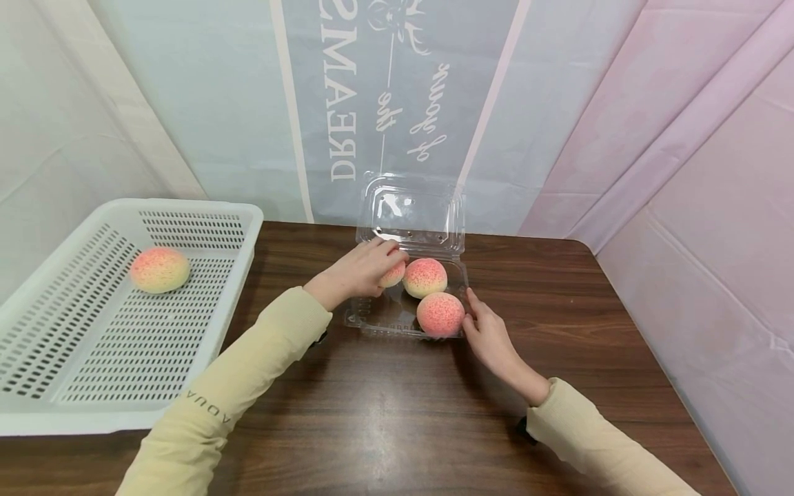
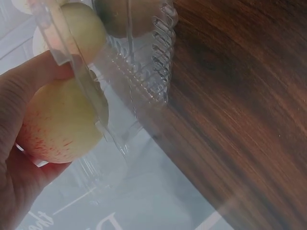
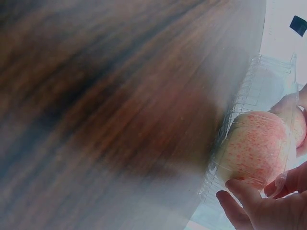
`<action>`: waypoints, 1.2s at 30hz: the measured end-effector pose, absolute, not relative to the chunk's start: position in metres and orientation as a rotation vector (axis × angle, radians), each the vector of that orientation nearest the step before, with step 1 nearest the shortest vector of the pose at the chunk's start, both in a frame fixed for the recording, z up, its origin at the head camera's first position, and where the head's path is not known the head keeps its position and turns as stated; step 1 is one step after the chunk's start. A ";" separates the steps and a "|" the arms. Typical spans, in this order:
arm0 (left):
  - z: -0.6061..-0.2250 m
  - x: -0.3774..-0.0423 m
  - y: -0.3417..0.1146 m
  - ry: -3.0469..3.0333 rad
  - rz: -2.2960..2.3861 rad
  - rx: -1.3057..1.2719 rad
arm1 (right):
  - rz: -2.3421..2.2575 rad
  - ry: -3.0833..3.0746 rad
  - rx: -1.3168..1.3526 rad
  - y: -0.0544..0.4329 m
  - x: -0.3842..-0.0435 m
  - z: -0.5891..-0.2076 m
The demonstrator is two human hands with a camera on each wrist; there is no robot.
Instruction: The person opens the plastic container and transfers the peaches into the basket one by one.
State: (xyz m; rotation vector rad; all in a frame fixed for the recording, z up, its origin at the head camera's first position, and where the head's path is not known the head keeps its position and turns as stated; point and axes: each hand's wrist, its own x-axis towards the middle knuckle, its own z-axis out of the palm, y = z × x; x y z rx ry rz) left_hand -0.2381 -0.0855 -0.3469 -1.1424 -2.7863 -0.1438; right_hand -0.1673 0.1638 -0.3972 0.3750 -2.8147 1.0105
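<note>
A clear plastic clamshell box (image 1: 397,313) lies on the table with its lid (image 1: 409,207) raised at the back. Two pink-and-yellow peaches sit in its right half, one peach (image 1: 425,275) behind the other peach (image 1: 441,315). My left hand (image 1: 362,270) grips a third peach (image 2: 62,124) at the box's back left, partly hidden by the fingers in the head view. Whether this peach touches the bottom, I cannot tell. My right hand (image 1: 491,339) holds the box's right wall near the front corner, fingertips (image 3: 242,191) beside the front peach.
To the left stands a white perforated basket (image 1: 248,258) with one peach (image 1: 160,270) in it. The dark wooden table (image 1: 384,413) ends at a printed cloth (image 1: 397,138) behind the box. A pale pink cloth (image 1: 713,241) hangs along the right.
</note>
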 end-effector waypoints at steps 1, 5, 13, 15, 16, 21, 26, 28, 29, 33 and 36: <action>-0.347 -0.239 -0.086 -2.779 -0.127 -1.143 | 1.010 -2.816 0.375 0.164 -0.167 -0.397; -0.348 -0.241 -0.087 -2.724 -0.056 -1.160 | 1.016 -2.824 0.369 0.164 -0.168 -0.397; -0.345 -0.242 -0.088 -2.646 0.019 -1.174 | 1.015 -2.830 0.368 0.164 -0.168 -0.396; -0.344 -0.242 -0.089 -2.649 0.040 -1.170 | 1.015 -2.828 0.372 0.164 -0.168 -0.396; -0.343 -0.242 -0.089 -2.652 0.048 -1.168 | 1.017 -2.827 0.375 0.164 -0.168 -0.396; -0.341 -0.243 -0.091 -2.661 0.080 -1.156 | 1.017 -2.823 0.385 0.164 -0.168 -0.396; -0.339 -0.244 -0.093 -2.655 0.103 -1.147 | 1.022 -2.826 0.383 0.164 -0.168 -0.396; -0.338 -0.244 -0.094 -2.646 0.093 -1.142 | 1.025 -2.825 0.385 0.164 -0.168 -0.396; -0.337 -0.245 -0.094 -2.641 0.086 -1.141 | 1.023 -2.824 0.387 0.164 -0.168 -0.396; -0.335 -0.245 -0.096 -2.622 0.072 -1.135 | 1.022 -2.822 0.390 0.164 -0.168 -0.396; -0.333 -0.245 -0.097 -2.618 0.081 -1.136 | 1.026 -2.825 0.386 0.164 -0.168 -0.396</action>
